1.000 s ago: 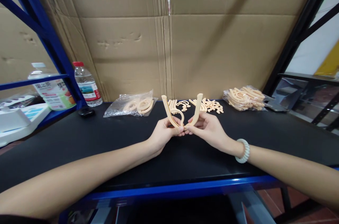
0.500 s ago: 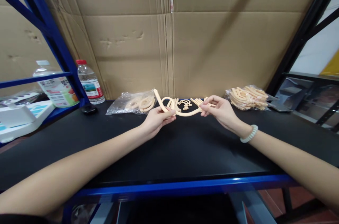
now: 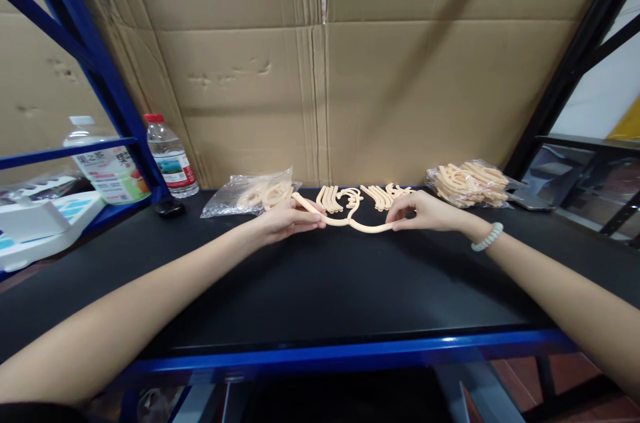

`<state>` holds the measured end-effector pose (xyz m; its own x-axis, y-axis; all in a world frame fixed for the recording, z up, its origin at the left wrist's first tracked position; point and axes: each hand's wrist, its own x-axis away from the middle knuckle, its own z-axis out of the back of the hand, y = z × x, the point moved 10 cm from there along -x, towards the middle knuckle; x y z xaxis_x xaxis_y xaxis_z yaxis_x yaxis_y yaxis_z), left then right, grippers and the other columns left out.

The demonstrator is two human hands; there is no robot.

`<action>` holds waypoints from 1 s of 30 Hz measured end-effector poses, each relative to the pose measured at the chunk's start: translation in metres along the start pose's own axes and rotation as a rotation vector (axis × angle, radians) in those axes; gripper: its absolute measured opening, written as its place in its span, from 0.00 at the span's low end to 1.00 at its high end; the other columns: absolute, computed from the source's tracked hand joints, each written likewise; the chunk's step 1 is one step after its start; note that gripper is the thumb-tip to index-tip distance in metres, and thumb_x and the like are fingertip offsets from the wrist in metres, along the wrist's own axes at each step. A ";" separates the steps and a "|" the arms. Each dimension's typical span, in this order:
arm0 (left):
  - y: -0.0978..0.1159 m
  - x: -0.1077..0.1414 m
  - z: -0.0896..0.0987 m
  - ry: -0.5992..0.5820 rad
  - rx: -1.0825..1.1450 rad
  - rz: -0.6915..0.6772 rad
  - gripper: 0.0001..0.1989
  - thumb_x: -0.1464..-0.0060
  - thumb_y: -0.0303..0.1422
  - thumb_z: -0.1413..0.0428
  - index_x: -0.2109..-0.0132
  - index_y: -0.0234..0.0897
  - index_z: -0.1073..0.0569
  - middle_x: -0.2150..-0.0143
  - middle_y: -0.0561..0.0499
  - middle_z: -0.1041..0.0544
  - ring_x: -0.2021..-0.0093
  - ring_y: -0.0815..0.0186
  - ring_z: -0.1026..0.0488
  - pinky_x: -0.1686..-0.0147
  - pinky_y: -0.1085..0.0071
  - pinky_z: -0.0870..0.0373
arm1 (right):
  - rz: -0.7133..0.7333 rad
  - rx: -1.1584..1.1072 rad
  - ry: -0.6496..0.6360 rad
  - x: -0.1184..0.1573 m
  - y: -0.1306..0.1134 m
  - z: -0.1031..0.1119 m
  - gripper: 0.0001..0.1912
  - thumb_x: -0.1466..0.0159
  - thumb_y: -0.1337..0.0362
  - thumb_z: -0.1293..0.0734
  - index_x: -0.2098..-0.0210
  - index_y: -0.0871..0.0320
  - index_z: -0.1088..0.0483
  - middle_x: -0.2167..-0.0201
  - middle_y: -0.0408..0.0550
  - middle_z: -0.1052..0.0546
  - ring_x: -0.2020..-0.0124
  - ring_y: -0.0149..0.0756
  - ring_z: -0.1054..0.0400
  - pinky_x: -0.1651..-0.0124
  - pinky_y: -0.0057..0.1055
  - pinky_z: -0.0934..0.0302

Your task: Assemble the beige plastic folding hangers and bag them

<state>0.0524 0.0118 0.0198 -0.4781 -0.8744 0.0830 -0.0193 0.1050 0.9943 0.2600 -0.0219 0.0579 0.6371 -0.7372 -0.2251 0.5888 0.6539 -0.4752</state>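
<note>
A pale-beige, smooth, wavy strip with a short curved branch near its middle (image 3: 370, 229) stretches sideways between the two hands, over the matte black surface (image 3: 350, 296); whether it touches down is unclear. The left hand (image 3: 290, 220) pinches its left part between thumb and fingers, and the right hand (image 3: 420, 211) grips its right end with the fingertips. Just behind lie small beige curved pieces (image 3: 329, 199) in groups, flanked by a clear plastic bag of beige rings (image 3: 240, 196) and a fuller clear bag of beige parts (image 3: 467, 184).
</note>
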 end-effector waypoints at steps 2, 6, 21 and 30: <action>0.004 -0.003 0.006 -0.022 -0.054 -0.043 0.12 0.60 0.24 0.34 0.64 0.32 0.22 0.67 0.44 0.20 0.64 0.63 0.22 0.61 0.71 0.25 | -0.014 0.009 -0.039 0.003 0.006 0.003 0.11 0.42 0.57 0.31 0.67 0.59 0.23 0.69 0.48 0.23 0.69 0.35 0.31 0.64 0.32 0.36; 0.015 -0.005 0.005 -0.103 -0.452 -0.180 0.08 0.58 0.30 0.34 0.67 0.33 0.22 0.71 0.46 0.21 0.69 0.64 0.24 0.67 0.71 0.28 | -0.034 0.021 -0.140 0.006 0.015 -0.001 0.09 0.43 0.60 0.32 0.67 0.59 0.23 0.72 0.46 0.23 0.71 0.34 0.31 0.66 0.31 0.37; 0.032 0.011 -0.026 -0.208 -1.309 -0.599 0.07 0.44 0.33 0.45 0.66 0.38 0.23 0.66 0.48 0.25 0.64 0.63 0.30 0.62 0.69 0.39 | -0.070 0.004 -0.202 0.005 0.025 -0.013 0.09 0.43 0.62 0.33 0.67 0.61 0.24 0.73 0.47 0.23 0.72 0.33 0.31 0.67 0.30 0.36; 0.034 0.007 -0.019 -0.104 -1.322 -0.610 0.08 0.45 0.33 0.46 0.67 0.36 0.24 0.67 0.48 0.25 0.66 0.63 0.30 0.65 0.70 0.40 | -0.088 0.025 -0.129 0.000 0.028 -0.012 0.09 0.43 0.62 0.34 0.67 0.61 0.24 0.72 0.46 0.24 0.72 0.33 0.31 0.67 0.30 0.36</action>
<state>0.0651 0.0000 0.0559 -0.7523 -0.5794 -0.3135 0.5392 -0.8150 0.2122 0.2705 -0.0060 0.0340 0.6401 -0.7650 -0.0716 0.6563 0.5928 -0.4667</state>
